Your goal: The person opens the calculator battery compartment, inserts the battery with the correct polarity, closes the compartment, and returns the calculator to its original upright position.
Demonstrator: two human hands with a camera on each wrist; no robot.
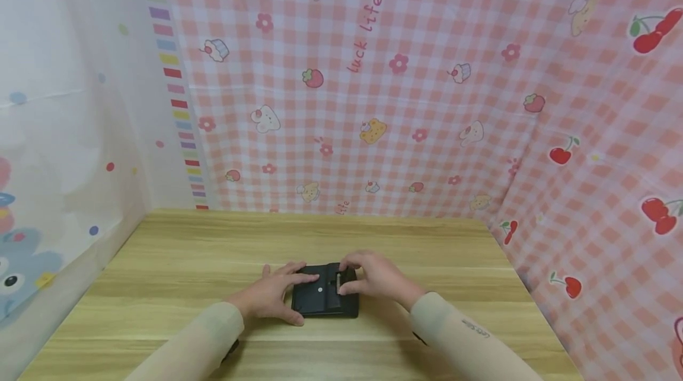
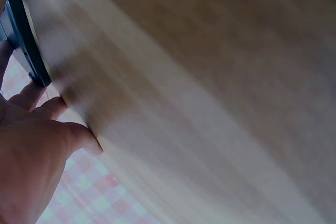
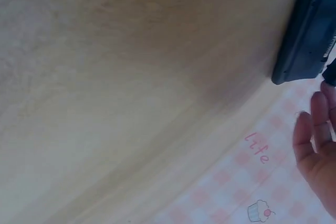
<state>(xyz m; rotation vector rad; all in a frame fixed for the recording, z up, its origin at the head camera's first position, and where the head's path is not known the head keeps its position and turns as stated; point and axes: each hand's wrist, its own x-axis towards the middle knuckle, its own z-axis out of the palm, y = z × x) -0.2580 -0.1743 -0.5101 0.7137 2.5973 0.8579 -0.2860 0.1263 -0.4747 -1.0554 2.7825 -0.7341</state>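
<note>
A black wallet (image 1: 310, 302) lies on the wooden table, with a small round silvery snap (image 1: 320, 290) near its middle. My left hand (image 1: 269, 295) rests on its left side, fingers spread over the top and thumb at the near edge. From the right, my right hand (image 1: 381, 277) pinches the strap flap on the wallet between thumb and fingers, beside a short light metallic strip (image 1: 338, 284). In the right wrist view, light teeth like a zipper's show along the wallet (image 3: 304, 35). The left wrist view catches only the edge of the wallet (image 2: 29, 40).
The wooden table (image 1: 427, 245) reaches back to a pink checked cloth (image 1: 341, 162) hung behind it. Another checked cloth (image 1: 613, 191) with cherries hangs on the right, and a white patterned cloth (image 1: 80, 132) hangs on the left.
</note>
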